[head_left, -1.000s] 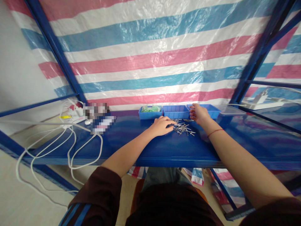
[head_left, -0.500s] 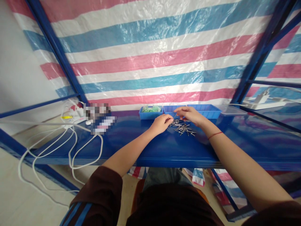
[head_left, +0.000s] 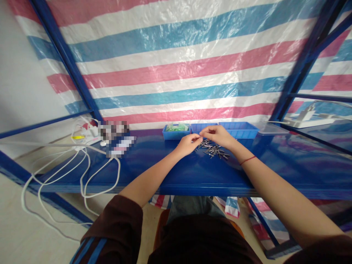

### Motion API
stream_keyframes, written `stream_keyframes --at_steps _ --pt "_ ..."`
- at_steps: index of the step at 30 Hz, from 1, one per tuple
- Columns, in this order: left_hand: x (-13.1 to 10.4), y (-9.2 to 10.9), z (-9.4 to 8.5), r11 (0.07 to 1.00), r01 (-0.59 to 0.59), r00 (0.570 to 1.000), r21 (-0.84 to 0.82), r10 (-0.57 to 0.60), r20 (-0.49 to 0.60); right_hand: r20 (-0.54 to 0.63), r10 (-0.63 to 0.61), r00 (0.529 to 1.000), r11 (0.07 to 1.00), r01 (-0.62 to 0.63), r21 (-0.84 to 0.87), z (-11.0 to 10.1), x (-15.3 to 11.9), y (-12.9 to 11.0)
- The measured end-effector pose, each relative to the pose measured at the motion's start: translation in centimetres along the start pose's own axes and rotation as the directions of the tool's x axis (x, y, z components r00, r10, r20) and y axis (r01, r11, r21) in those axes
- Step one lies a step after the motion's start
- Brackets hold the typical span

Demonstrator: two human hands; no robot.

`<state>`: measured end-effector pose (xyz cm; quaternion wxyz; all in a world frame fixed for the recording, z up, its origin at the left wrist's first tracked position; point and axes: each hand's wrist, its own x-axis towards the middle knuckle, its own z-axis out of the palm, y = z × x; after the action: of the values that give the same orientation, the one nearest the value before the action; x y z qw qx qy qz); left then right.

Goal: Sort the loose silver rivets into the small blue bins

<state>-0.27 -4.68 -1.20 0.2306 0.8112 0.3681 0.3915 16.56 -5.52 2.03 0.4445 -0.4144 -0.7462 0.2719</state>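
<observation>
A loose pile of thin metal pins, with the look of blind rivets, lies on the blue metal table. At the pile's left edge my left hand is closed in a pinch, thumb and forefinger together. My right hand reaches over the pile, also pinched, its fingertips meeting those of the left. Whatever sits between the fingertips is too small to make out. Just behind the hands stands a small blue bin, partly covered by the right hand.
Left of that bin, another blue bin holds green items in clear plastic. A longer blue bin and a clear plastic lid are at the right. White cables loop over the table's left side. Blue frame posts flank a striped plastic sheet.
My right hand has moved left from above the pile to my left hand, and its fingers have closed. The left hand has barely moved.
</observation>
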Motion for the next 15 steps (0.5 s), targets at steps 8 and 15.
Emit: stream_keyframes --at_steps 8,15 --pt "0.3 -0.2 -0.4 0.997 0.0 0.98 0.079 0.015 -0.197 -0.016 -0.178 0.984 0.971 0.173 -0.167 0.1 -0.1 0.0" --pt "0.1 -0.4 -0.3 0.99 0.042 0.981 0.136 -0.014 -0.196 -0.057 -0.01 0.998 0.959 -0.007 -0.282 -1.1 0.4 0.9"
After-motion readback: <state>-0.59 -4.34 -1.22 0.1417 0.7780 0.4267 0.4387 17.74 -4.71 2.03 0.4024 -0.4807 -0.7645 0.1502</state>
